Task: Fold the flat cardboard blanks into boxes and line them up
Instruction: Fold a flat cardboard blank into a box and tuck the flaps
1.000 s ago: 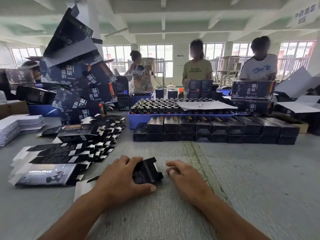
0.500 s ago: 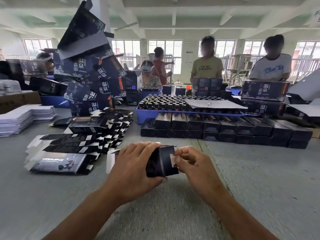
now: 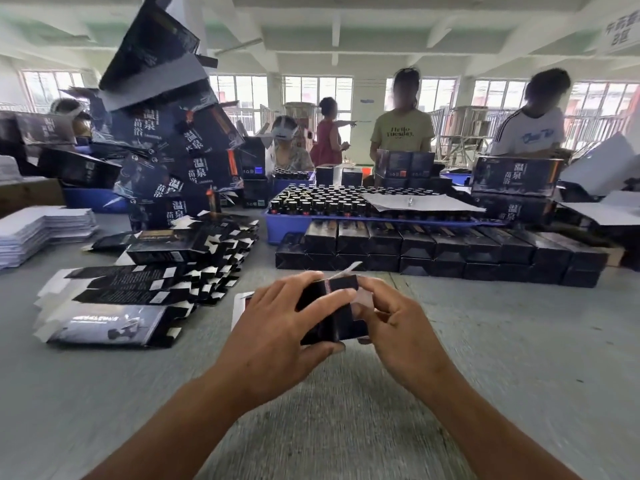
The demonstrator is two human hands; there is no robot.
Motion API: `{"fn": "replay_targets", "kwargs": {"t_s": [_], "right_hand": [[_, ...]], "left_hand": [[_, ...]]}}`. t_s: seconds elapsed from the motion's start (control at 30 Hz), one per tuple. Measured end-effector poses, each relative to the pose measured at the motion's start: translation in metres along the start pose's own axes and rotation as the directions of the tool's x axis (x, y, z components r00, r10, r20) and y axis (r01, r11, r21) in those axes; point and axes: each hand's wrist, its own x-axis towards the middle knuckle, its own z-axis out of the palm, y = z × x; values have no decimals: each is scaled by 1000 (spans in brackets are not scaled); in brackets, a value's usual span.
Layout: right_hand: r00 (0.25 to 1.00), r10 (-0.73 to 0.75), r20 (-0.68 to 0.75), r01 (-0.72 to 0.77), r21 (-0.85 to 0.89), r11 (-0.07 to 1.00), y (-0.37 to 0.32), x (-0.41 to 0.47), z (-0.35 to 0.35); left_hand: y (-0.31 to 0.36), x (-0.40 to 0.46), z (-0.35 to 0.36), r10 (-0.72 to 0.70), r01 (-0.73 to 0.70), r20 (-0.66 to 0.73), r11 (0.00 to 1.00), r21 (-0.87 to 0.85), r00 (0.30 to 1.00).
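Note:
A small black cardboard box [image 3: 332, 317] with pale inner flaps is held above the grey table, partly opened into shape. My left hand [image 3: 277, 327] grips its left side, fingers over the top and thumb beneath. My right hand [image 3: 394, 323] pinches the flaps at its right end. To the left lies a fanned pile of flat black blanks [image 3: 145, 278]. Beyond my hands, folded black boxes [image 3: 433, 247] stand in a two-layer row across the table.
A blue tray [image 3: 287, 226] of dark bottles sits behind the box row, partly covered by a white sheet [image 3: 419, 202]. A tall leaning heap of large dark cartons [image 3: 173, 140] rises at the left. White sheet stacks [image 3: 38, 230] lie far left. Several people work across the table.
The blank lay flat under my left hand a second ago. Both hands have since lifted it off the table and opened it, my right hand now working the end flaps.

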Motion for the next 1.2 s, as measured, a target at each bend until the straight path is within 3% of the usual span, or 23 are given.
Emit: {"fn": "replay_targets", "kwargs": {"t_s": [0.33, 0.63, 0.9, 1.03, 1.2], "right_hand": [[995, -63, -80, 57, -73, 996, -6, -8, 9], [976, -173, -133, 136, -249, 959, -2, -11, 12], [980, -142, -139, 98, -288, 953, -7, -10, 13], [988, -108, -108, 74, -283, 956, -10, -12, 12], [993, 16, 118, 13, -241, 971, -12, -14, 10]], "left_hand": [[-4, -2, 1, -43, 37, -42, 990, -140, 998], [-4, -3, 1, -45, 31, -71, 980, -197, 996], [0, -4, 1, -69, 48, -90, 974, -222, 993], [-1, -4, 1, -63, 50, -57, 976, -213, 996], [-6, -5, 1, -110, 94, -64, 972, -214, 992]]}}
